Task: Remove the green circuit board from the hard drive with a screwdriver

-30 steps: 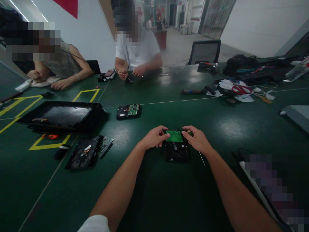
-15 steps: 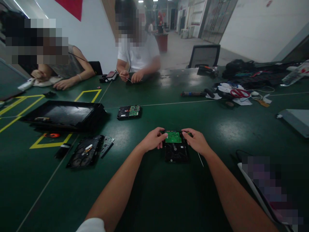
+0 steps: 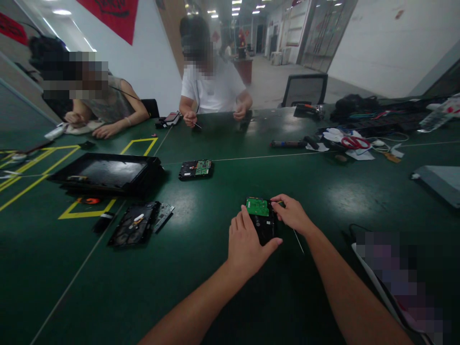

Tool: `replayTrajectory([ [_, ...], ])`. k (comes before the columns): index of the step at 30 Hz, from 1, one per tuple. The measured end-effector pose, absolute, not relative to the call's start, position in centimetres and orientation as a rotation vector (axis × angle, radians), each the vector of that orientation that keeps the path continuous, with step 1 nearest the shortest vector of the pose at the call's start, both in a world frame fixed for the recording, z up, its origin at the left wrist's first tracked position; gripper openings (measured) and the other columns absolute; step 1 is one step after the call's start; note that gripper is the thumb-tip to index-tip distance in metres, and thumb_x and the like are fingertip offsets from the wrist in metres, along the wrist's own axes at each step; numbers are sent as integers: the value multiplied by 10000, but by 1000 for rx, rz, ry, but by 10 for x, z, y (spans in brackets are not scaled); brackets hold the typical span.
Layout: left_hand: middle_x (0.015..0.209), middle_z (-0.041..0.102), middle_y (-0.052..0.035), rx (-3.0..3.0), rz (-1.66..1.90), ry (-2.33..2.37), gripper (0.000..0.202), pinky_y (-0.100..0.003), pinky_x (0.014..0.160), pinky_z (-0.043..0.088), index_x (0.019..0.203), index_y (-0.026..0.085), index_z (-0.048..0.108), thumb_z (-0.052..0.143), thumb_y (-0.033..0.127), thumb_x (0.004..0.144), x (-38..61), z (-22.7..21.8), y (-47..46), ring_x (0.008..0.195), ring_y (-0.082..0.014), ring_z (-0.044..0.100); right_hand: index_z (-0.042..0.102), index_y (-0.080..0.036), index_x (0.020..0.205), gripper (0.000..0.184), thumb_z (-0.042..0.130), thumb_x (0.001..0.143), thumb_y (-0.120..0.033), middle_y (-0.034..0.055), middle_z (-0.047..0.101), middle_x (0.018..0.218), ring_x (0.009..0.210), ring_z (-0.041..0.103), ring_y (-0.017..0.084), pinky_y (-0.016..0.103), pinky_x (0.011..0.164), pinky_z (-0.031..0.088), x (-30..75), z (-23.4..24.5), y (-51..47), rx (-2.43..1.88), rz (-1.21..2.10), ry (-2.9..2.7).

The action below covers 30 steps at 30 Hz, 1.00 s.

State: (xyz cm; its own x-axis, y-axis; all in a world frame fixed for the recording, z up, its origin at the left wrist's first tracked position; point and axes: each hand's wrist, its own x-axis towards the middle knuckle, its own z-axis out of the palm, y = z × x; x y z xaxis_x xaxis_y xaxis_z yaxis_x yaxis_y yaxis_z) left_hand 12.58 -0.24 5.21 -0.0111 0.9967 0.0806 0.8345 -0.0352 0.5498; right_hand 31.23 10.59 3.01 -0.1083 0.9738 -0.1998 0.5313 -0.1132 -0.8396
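Between my hands: the black, flat, rectangular metal hard drive lies on the dark green bench, within reach of both my left hand and my right hand.
Far end: a bright green rectangular circuit board faces up there, just beyond my left fingertips and left of my right ones.
Long axis: runs away from me, the near end partly covered by my left hand.
Near half: my left hand is spread wide, fingers along the drive's left side, thumb stretched to its near right corner; whether it grips or merely rests, I cannot tell.
Far right corner: my right hand is drawn in, thumb and fingers at that corner, with hold of a slim, straight, silvery metal tool whose handle is mostly hidden.
Below my right palm: the tool's shaft slants back toward me and outward, its tip apart from the drive.
Nearer hand: the left covers more of the drive; the right is closer to the board's right edge.
Past my left hand: a second black drive with a green-and-copper board, well apart.
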Motion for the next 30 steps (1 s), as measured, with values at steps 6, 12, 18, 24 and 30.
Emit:
replayTrajectory([
  [6,1572,443,-282,1991,566,1947,1213,-620,1186,355,1665,46,89,772,554,800,130,44,-5,1432,-468,422,643,-205,958,147,577,976,-335,-32,644,574,392,496,98,215,402,348,322,33,93,-1640,1315,-1628],
  [12,1716,306,-205,2133,322,1497,1187,-619,1247,271,1695,159,67,761,420,767,65,57,27,1545,-426,319,657,-194,877,161,617,954,-330,-14,652,600,394,488,83,207,393,327,331,37,88,-1607,1464,-1645],
  [18,1746,269,-171,2177,155,1196,1175,-583,1313,167,1703,198,101,769,357,750,27,74,56,1611,-374,254,710,-225,1171,268,630,994,-410,-25,629,634,465,534,108,218,434,368,328,36,88,-1580,1391,-1614],
  [24,1743,286,-159,2250,58,1085,1228,-581,1302,212,1704,221,115,784,283,676,35,79,68,1597,-388,284,673,-245,1343,350,606,1020,-363,-37,609,603,468,511,108,227,468,370,327,39,87,-1596,1375,-1645],
  [30,1703,342,-194,2265,29,1192,1288,-611,1253,277,1713,204,116,836,538,698,46,80,71,1556,-431,326,646,-230,1352,366,602,1017,-371,-25,625,666,474,500,102,226,451,365,328,36,87,-1581,1423,-1558],
])
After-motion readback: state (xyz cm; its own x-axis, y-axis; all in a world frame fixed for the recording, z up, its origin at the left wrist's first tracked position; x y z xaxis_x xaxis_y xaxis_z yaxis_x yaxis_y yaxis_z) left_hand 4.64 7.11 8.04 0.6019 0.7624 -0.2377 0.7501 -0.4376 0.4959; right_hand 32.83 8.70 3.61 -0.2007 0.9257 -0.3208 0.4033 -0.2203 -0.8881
